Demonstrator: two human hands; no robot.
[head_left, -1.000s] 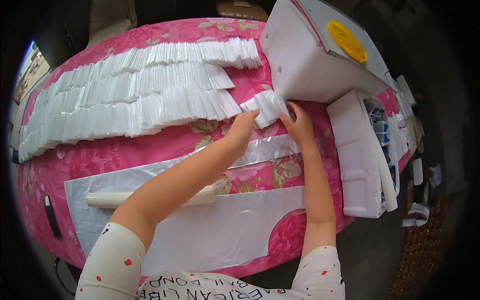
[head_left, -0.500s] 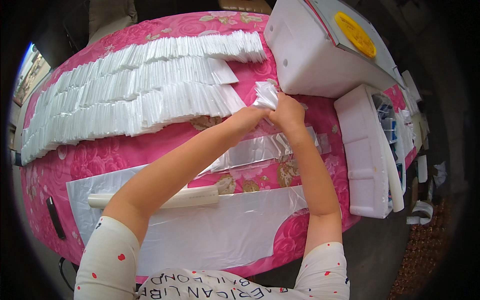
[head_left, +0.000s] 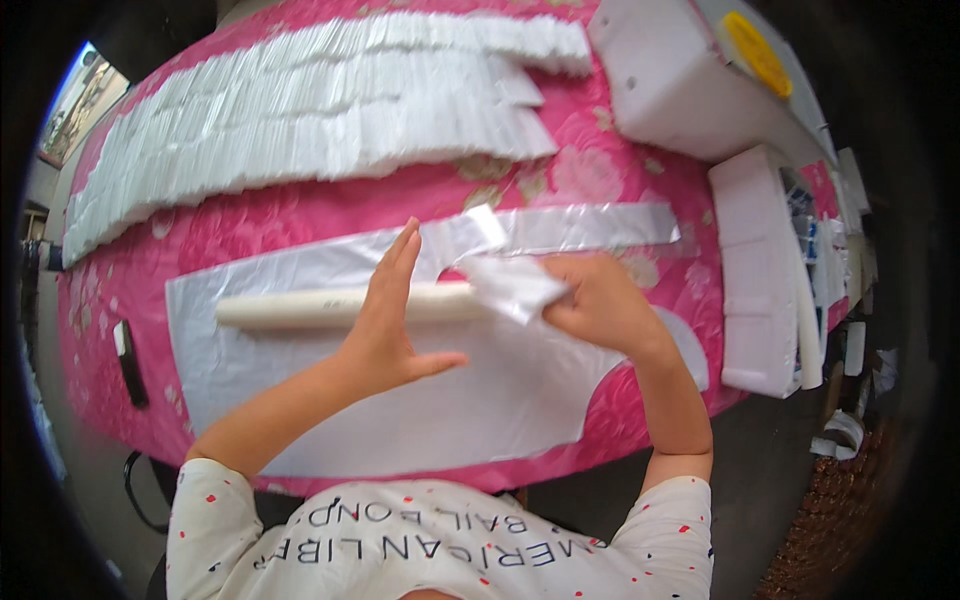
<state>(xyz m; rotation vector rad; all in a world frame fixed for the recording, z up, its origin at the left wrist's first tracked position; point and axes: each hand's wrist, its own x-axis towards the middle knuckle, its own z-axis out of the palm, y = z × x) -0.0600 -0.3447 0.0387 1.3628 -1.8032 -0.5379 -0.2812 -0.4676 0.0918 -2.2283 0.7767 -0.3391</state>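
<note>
My right hand (head_left: 605, 305) is closed on a small folded bundle of white plastic pieces (head_left: 512, 290), somewhat blurred, above a pale plastic sheet (head_left: 450, 410). My left hand (head_left: 385, 325) is open, its fingers pointing away from me and the thumb stuck out toward the bundle without touching it. Below the left hand and the bundle, a white tube (head_left: 285, 310) lies across the sheet. Just beyond the bundle lies a strip of shiny clear film (head_left: 595, 228). Three long rows of folded white plastic pieces (head_left: 330, 130) stand packed along the far left.
A pink flowered tablecloth (head_left: 240, 225) covers the table. A white foam box (head_left: 660, 85) with a yellow oval object (head_left: 757, 55) on top stands far right. Nearer, a white foam tray (head_left: 750, 290) sits on its side. A dark narrow object (head_left: 130, 365) lies left.
Both hands have come back toward me from near the foam box. My left hand has left the bundle and opened, while my right hand has carried it over the sheet. The view has shifted.
</note>
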